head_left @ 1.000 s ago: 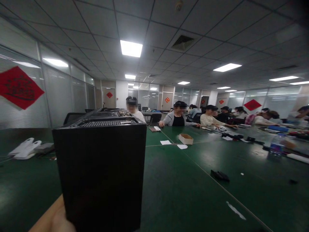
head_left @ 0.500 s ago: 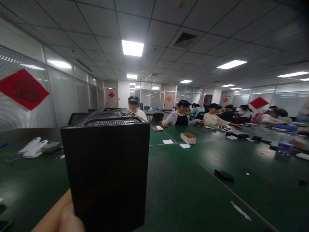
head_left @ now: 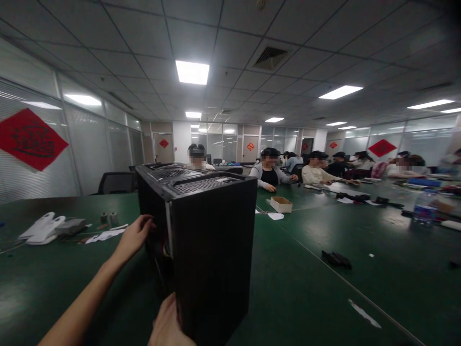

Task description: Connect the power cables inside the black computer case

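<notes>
A black computer case (head_left: pixel 212 250) stands upright on the green table (head_left: pixel 306 293), with a mesh top and its left side open. My left hand (head_left: pixel 135 235) reaches from the lower left and curls its fingers on the edge of that open side. My right hand (head_left: pixel 167 324) presses against the case's near lower corner at the bottom of the view. Its fingers are hidden behind the front panel.
White parts (head_left: pixel 43 228), a grey block and paper scraps lie on the table to the left. A small cardboard box (head_left: pixel 281 204), a black flat piece (head_left: pixel 336 259) and a water bottle (head_left: pixel 421 214) lie to the right. Several people sit along the far side.
The case has turned so its open left side now shows. My left hand moved from its near lower corner up to that side. My right hand has come into view.
</notes>
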`<state>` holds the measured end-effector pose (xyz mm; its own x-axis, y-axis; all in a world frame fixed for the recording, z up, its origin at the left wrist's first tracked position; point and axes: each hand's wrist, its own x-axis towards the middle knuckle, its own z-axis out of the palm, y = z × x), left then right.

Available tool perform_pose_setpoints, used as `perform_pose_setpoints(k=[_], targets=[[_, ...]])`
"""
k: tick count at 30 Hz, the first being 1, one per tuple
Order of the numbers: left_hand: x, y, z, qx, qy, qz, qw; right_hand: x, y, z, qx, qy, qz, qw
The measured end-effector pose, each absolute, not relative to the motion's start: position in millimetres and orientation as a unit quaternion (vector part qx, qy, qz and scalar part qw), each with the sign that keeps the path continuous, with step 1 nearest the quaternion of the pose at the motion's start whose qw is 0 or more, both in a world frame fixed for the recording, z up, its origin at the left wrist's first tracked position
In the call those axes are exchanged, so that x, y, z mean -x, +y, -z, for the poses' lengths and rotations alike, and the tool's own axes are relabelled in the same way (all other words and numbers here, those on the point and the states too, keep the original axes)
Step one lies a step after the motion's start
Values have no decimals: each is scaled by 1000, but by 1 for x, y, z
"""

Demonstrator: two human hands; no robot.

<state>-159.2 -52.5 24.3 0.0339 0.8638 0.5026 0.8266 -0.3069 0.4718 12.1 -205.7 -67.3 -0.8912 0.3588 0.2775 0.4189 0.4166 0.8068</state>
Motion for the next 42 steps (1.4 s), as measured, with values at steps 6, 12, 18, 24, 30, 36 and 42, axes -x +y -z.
perform_pose_setpoints(k=[6,12,18,24,30,36,42], targets=[[156,-37,8,-798,546,-252,-18,-88,-202,79,306,-746,559,195],[134,-46,13,-857,479,-164,-93,-177,-187,45,325,-780,501,187],[86,-67,19,-852,478,-157,-145,-276,-114,44,314,-806,461,199],[40,-77,15,-802,564,-116,-159,-297,-83,54,428,-775,423,191],[42,-94,16,-804,557,-114,-173,-289,-91,59,458,-756,420,206],[57,-121,16,-826,528,-115,-160,-286,-109,58,453,-769,399,209],[65,-132,14,-830,527,-114,-143,-279,-123,55,439,-776,394,222]])
